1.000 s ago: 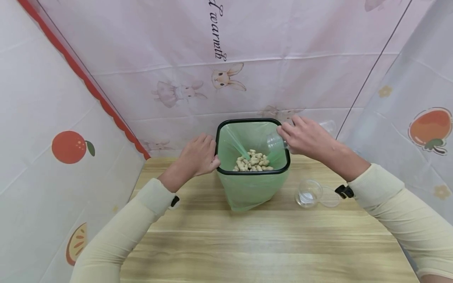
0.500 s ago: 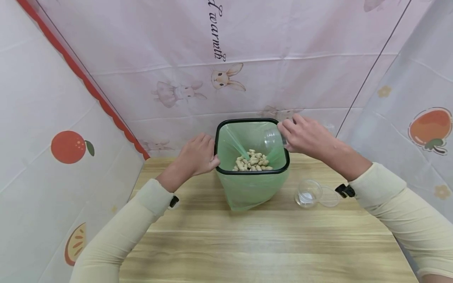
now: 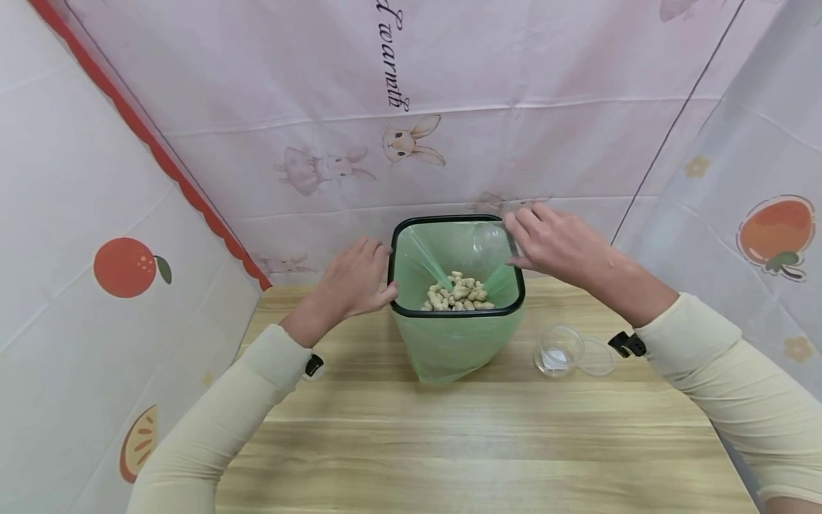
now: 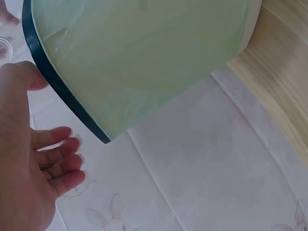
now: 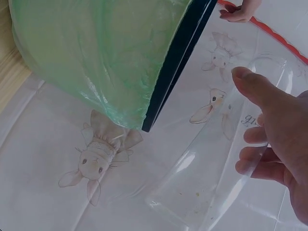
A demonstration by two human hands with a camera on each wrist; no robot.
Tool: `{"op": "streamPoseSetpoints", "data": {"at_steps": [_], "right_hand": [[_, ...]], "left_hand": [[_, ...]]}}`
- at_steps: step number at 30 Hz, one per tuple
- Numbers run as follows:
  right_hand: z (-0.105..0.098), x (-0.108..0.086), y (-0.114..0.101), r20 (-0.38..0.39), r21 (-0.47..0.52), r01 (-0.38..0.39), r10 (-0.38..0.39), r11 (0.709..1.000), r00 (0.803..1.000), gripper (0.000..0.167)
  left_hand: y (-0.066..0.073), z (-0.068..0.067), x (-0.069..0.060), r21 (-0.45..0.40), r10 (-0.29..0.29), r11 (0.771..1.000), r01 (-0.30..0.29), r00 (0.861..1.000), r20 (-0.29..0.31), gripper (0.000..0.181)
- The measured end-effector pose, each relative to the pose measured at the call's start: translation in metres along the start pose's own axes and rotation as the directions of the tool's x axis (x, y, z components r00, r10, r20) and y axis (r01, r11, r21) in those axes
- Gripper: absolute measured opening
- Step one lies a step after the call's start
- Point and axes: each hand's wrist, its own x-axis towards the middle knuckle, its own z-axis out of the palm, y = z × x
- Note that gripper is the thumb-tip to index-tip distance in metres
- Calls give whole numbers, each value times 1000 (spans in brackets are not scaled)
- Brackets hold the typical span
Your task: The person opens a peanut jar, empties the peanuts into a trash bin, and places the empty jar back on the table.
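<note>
A bin [image 3: 459, 350] lined with a green plastic bag stands near the back of the table, its black square rim [image 3: 459, 312] upward. Peanuts [image 3: 457, 293] in their shells lie inside. At the rim's left side is my left hand [image 3: 356, 278]; its thumb tip touches the rim, and in the left wrist view the loosely bent fingers [image 4: 62, 168] stand apart from it. My right hand [image 3: 559, 239] is at the right back corner, holding a tilted clear plastic bottle [image 5: 197, 178] between thumb and fingers. One end of the bottle reaches over the bin's opening.
On the table [image 3: 475, 442], right of the bin, stands a small clear cup [image 3: 557, 350] with a clear round lid [image 3: 597, 357] beside it. Printed cloth walls [image 3: 321, 86] enclose the table at the back and both sides.
The bottle has slid leftward and its far end beyond my right hand no longer shows. My right thumb has straightened. My left fingers have loosened at the rim. The peanuts have stayed put.
</note>
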Motion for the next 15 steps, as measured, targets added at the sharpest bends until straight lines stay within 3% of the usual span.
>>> {"op": "streamPoseSetpoints", "data": {"at_steps": [8, 15], "right_hand": [[-5, 3, -2, -29, 75, -22, 24, 997, 999, 72], [-7, 5, -4, -45, 139, -62, 69, 988, 997, 69]], "left_hand": [[4, -6, 2, -64, 12, 998, -14, 999, -35, 78], [12, -12, 5, -144, 15, 989, -26, 997, -73, 85]]}}
